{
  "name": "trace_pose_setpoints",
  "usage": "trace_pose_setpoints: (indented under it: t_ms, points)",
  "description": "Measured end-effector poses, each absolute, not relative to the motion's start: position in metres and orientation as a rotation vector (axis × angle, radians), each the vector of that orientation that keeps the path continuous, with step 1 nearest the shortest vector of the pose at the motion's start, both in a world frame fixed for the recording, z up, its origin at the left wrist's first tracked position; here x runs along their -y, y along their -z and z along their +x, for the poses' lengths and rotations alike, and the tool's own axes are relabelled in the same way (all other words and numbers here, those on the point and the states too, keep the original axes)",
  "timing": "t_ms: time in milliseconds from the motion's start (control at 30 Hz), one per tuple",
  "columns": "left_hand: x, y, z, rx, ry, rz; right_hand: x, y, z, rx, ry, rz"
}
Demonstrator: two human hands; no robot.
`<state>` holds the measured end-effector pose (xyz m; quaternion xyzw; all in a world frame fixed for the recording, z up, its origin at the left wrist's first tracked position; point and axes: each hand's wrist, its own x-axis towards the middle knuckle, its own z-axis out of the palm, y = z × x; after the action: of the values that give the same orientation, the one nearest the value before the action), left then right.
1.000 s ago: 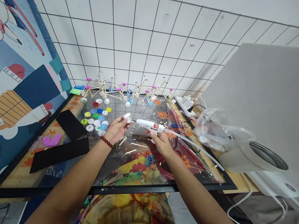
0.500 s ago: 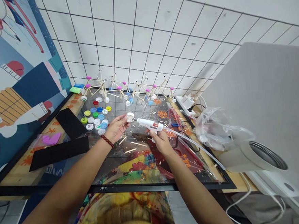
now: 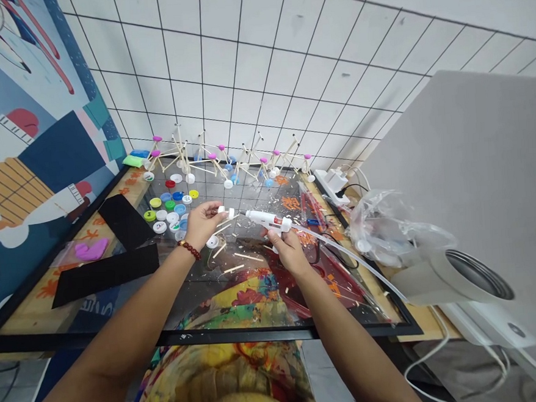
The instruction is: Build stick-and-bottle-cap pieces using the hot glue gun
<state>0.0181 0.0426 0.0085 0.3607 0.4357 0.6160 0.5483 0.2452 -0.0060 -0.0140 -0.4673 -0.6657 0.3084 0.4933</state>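
Observation:
My left hand (image 3: 204, 222) is closed, fingertips pinching a white bottle cap (image 3: 227, 212). Its open side no longer faces me. In my right hand (image 3: 286, 249) is a white hot glue gun (image 3: 265, 218), held by its handle, with the nozzle pointing left at the cap. Whether nozzle and cap touch I cannot tell. A long clear glue stick (image 3: 345, 252) trails from the gun's back end. Below my left hand another white cap (image 3: 212, 241) lies on the table, near several short wooden sticks (image 3: 248, 257).
Several coloured bottle caps (image 3: 170, 205) lie left of centre. Along the wall stand stick figures (image 3: 242, 163) with pink and white ends. Black strips (image 3: 105, 275) and pink clay (image 3: 91, 250) lie at left. A plastic bag (image 3: 380, 227) and a power strip (image 3: 332, 187) sit at right.
My left hand has drawn slightly left and turned the cap, so its hollow side no longer shows. The white cap on the table has come into view. The glue gun stays nearly in place.

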Motion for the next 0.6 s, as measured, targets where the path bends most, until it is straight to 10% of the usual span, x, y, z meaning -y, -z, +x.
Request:
trace_pose_setpoints:
  t_ms: [600]
  points:
    - [-0.026, -0.02, 0.035, -0.647, -1.119, 0.32, 0.009, 0.003, 0.236, 1.369, -0.83, -1.082]
